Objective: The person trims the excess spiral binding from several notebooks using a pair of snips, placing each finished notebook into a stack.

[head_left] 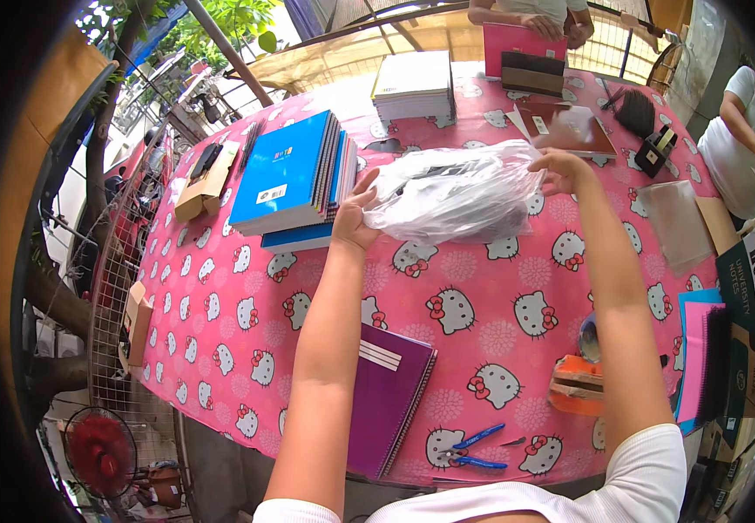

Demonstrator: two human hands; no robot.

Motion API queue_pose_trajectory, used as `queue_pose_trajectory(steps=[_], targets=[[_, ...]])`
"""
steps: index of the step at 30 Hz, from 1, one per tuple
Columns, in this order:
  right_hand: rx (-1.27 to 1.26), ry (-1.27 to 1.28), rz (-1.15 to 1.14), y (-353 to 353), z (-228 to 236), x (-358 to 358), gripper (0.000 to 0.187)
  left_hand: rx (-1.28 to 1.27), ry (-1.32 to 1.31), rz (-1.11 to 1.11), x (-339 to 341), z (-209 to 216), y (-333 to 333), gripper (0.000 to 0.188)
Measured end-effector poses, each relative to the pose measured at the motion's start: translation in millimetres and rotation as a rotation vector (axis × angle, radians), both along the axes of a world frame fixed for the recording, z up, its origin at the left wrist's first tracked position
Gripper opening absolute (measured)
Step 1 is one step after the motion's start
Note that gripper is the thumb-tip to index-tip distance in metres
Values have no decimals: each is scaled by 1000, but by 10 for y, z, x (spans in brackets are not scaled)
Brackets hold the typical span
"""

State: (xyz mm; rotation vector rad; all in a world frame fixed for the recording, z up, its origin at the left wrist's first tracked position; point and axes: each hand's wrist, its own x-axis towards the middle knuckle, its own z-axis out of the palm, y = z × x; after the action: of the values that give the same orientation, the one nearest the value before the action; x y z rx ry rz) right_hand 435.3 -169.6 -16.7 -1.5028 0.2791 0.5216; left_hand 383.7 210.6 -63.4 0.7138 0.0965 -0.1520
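A crinkled clear plastic bag (pixel 456 196) with dark and white contents I cannot make out lies across the far middle of the table, between my two hands. My left hand (pixel 357 213) grips its left end, thumb and fingers pressed against the plastic. At the upper right end, my right hand (pixel 560 170) closes its fingers on the plastic. Just left of my left hand stands a stack of blue spiral notebooks (pixel 286 170). Below the bag, partly behind my left forearm, is a purple spiral notebook (pixel 386 401) with a white label.
Blue-handled pliers (pixel 479 449) and an orange tape dispenser (pixel 576 383) lie near the front edge. White-topped notebooks (pixel 412 83) are stacked at the back. A person's hands (pixel 541 26) hold a pink notebook (pixel 508 44) across the table. Clear sleeves (pixel 675 225) and cartons (pixel 752 288) are at right.
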Motion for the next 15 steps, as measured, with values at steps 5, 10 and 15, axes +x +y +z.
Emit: queue_pose_trajectory(steps=[5, 10, 15], targets=[[-817, -872, 54, 517, 282, -130, 36, 201, -179, -80, -46, 89, -224, 61], [-1048, -844, 429, 1164, -17, -469, 47, 287, -268, 14, -75, 300, -552, 75], [-1204, -695, 627, 647, -276, -276, 28, 994, -161, -113, 60, 3, 27, 86]])
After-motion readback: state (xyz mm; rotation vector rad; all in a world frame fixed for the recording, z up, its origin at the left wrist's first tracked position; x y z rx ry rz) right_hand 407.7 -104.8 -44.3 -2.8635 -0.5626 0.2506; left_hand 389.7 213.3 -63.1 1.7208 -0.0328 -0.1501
